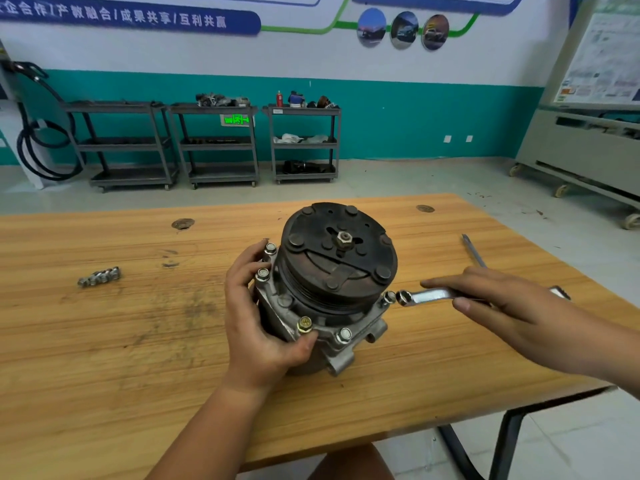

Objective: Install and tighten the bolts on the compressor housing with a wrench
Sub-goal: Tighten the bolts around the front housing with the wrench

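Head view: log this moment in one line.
left hand grips compressor | right hand holds wrench | wrench ring beside bolt, not on it

The left hand [263,323] and right hand [502,303] are bare, as are both forearms [214,427] to the frame's edge, the fingers [440,283] bear short plain nails, and what looks like a knee [349,462] shows at the bottom.

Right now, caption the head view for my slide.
Left hand grips the compressor on the table; right hand holds the wrench beside a flange bolt.
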Action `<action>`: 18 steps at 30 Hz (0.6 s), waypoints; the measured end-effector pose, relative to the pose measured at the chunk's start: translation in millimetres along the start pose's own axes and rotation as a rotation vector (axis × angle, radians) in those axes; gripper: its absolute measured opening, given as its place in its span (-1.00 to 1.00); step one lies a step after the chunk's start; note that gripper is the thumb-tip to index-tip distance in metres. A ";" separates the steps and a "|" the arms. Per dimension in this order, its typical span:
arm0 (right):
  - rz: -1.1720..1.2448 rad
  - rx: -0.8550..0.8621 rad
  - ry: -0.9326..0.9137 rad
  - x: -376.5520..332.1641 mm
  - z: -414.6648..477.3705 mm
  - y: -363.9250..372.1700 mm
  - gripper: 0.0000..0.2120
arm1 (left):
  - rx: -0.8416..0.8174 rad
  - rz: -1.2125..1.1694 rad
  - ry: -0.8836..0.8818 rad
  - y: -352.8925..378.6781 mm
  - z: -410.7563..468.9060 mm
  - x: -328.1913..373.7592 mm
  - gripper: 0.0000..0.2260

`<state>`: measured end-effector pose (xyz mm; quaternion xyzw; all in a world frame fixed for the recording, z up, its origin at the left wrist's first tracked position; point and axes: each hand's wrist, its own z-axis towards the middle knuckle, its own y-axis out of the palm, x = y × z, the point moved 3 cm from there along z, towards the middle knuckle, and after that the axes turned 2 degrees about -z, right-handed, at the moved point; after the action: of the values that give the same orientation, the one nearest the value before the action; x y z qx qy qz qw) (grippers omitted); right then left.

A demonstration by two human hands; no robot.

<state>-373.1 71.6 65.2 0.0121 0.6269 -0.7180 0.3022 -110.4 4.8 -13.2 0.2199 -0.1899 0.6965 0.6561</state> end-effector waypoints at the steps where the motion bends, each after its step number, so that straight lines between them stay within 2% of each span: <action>1: -0.019 0.000 -0.004 1.9 3.2 -1.4 -0.60 | -0.003 -0.004 -0.002 -0.4 -0.2 0.4 -0.29; 6: -0.127 -0.067 -0.046 1.2 18.6 -9.1 -0.50 | -0.028 -0.033 -0.023 -2.2 1.0 3.8 -0.30; 12: -0.228 -0.215 -0.042 -4.6 36.2 -17.3 -0.54 | -0.078 -0.003 -0.033 -10.7 1.4 3.0 -0.34; 15: -0.242 -0.265 -0.016 -4.1 41.3 -20.1 -0.61 | -0.133 0.018 -0.032 -16.8 3.7 1.8 -0.31; 18: -0.213 -0.344 0.048 -3.0 35.7 -18.8 -0.79 | -0.177 -0.022 -0.053 -20.6 7.1 1.5 -0.27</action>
<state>-366.2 41.1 90.8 -0.0890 0.7449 -0.6279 0.2072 -89.5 3.5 -7.0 0.1814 -0.2654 0.6638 0.6753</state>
